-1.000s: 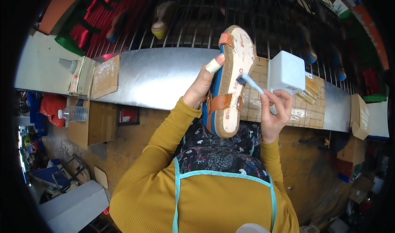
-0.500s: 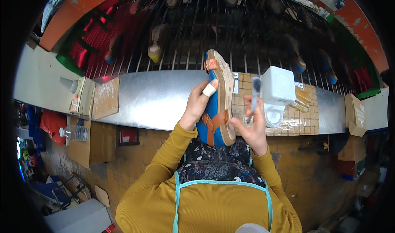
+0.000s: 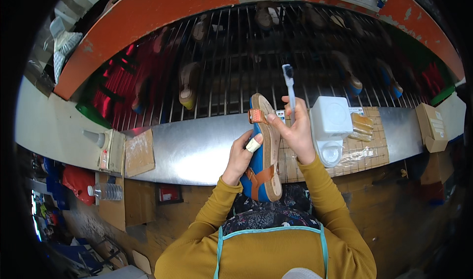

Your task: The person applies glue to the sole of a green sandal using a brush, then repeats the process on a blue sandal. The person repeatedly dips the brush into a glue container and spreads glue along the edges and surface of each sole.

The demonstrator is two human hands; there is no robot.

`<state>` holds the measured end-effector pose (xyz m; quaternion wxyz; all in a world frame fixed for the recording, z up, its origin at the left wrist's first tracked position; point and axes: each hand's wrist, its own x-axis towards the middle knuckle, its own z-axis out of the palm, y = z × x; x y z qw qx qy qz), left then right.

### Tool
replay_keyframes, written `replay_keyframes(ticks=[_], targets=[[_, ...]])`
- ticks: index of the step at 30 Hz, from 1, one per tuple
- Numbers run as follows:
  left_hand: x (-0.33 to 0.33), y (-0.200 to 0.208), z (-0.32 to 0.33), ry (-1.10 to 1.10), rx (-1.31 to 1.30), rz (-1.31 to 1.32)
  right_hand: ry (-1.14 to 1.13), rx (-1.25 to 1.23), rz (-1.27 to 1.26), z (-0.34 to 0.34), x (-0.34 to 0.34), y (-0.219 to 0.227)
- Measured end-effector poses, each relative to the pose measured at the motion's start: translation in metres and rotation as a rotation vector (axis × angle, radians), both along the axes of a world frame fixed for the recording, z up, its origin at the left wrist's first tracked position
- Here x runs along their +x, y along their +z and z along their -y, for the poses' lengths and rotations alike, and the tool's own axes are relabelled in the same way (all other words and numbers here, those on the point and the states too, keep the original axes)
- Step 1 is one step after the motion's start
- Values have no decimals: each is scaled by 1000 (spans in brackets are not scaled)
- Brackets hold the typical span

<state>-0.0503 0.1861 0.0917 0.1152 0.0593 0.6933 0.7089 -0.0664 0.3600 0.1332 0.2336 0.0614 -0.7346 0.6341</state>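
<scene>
Held upright in front of me is a sandal (image 3: 267, 151) with a cork-coloured sole edge, blue underside and brown buckled straps. Around its blue side my left hand (image 3: 239, 159) is closed, the thumb wrapped in pale tape and pressed on the edge. My right hand (image 3: 298, 136) grips a toothbrush (image 3: 289, 84) with a pale handle and dark bristles, head pointing up. The thumb of that hand rests on the sandal near the upper strap. Beside it stands a white square container (image 3: 331, 115) with a small round cup (image 3: 329, 154) at its front.
Beyond the metal ledge (image 3: 197, 153) runs a rack of rods (image 3: 231, 57) bearing several sandals. Amber strips (image 3: 361, 127) lie on a gridded cardboard sheet (image 3: 372, 153). A cardboard box (image 3: 431, 126) stands at right; a cardboard piece (image 3: 140, 153) and a plastic bottle (image 3: 108, 191) are at left.
The right hand has moved up along the sandal from its lower strap to near its upper strap, toothbrush still in it. The sandal stays in the left hand. The view has shifted.
</scene>
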Motion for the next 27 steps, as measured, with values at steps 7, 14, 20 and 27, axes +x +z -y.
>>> replay_keyframes(ticks=[7, 14, 20, 27], targets=[[-35, -18, -1, 0, 637, 449, -150, -362, 14, -97, 20, -15], [-124, -57, 13, -140, 990, 692, -276, -664, 319, -254, -13, -32], [-183, -65, -21, 80, 1043, 391, -38, -767, 463, -374, -96, -124], [-208, -109, -51, 531, 1091, 609, -8, -557, 724, -401, -175, -148]])
